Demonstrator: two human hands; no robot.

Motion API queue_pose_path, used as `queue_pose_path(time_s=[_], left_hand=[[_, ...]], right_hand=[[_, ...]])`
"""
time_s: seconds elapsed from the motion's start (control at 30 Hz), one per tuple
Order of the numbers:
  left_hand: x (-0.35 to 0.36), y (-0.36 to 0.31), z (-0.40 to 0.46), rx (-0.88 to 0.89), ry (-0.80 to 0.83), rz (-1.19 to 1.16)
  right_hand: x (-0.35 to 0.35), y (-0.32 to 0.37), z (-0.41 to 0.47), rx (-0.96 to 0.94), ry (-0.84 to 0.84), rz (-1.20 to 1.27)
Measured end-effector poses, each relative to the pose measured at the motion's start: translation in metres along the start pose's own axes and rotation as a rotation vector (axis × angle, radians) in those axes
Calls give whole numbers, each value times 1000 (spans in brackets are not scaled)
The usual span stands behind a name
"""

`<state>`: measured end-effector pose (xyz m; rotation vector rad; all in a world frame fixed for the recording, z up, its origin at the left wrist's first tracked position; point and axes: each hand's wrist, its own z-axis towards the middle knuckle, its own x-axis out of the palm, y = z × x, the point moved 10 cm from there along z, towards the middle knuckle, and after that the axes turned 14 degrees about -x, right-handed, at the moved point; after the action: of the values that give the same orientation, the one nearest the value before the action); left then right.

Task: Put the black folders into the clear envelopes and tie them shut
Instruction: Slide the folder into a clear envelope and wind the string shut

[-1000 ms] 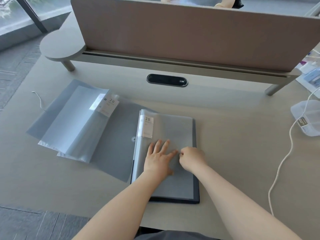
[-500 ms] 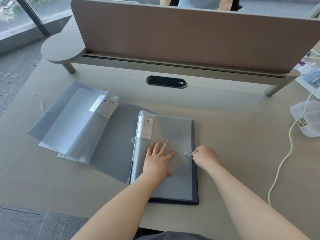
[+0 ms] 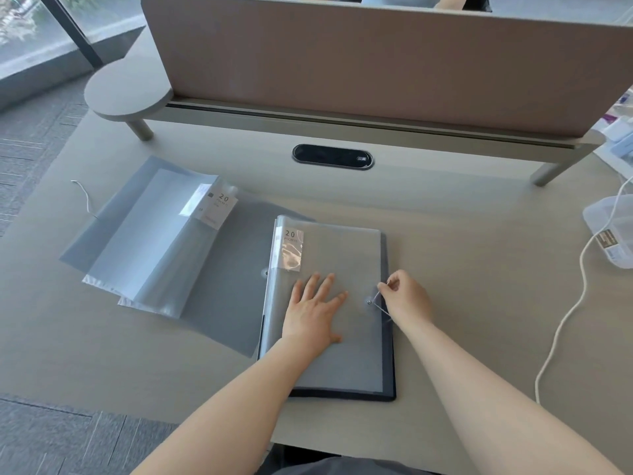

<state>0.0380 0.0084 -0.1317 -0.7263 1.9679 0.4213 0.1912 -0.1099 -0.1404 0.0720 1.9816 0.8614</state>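
Note:
A black folder (image 3: 388,378) lies in front of me inside a clear envelope (image 3: 346,358), whose flap is folded over it. My left hand (image 3: 315,311) presses flat on the flap, fingers spread. My right hand (image 3: 407,298) pinches the thin white string (image 3: 376,298) at the round button (image 3: 369,302) near the envelope's right edge. To the left, a second clear envelope (image 3: 219,293) lies open with another folder (image 3: 154,241) resting on it at an angle. That envelope's own string (image 3: 84,197) trails off its far left corner.
A brown divider panel (image 3: 376,63) on a raised shelf runs across the back of the desk. A black cable port (image 3: 332,156) sits in the desk behind the envelopes. At the right are a clear plastic box (image 3: 613,228) and a white cable (image 3: 565,320).
My right hand has moved right from beside the left fingertips to the button, pulling the string out, then up past the button. The left hand has stayed pressed on the flap.

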Motion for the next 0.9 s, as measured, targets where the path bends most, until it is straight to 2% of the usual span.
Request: queue_pose_path(time_s=[0.1, 0.23, 0.33, 0.43, 0.53, 0.67, 0.9], left_hand=[[-20, 26, -3, -123, -115, -132], [-35, 81, -12, -393, -214, -394], [-25, 117, -22, -584, -161, -726], [-4, 134, -25, -688, -45, -957], [5, 133, -25, -698, 40, -1110], [11, 134, -24, -696, 96, -1189], [14, 133, -25, -697, 85, -1159]], right_hand=[[-5, -8, -4, 31, -51, 48], [-6, -11, -12, 64, -15, 25], [-6, -8, -15, 78, -4, 10], [-9, -1, -16, 70, -3, 18], [-4, -6, -15, 107, 10, 84], [3, -21, -12, 178, 8, 185], [12, -38, -10, 235, 40, 273]])
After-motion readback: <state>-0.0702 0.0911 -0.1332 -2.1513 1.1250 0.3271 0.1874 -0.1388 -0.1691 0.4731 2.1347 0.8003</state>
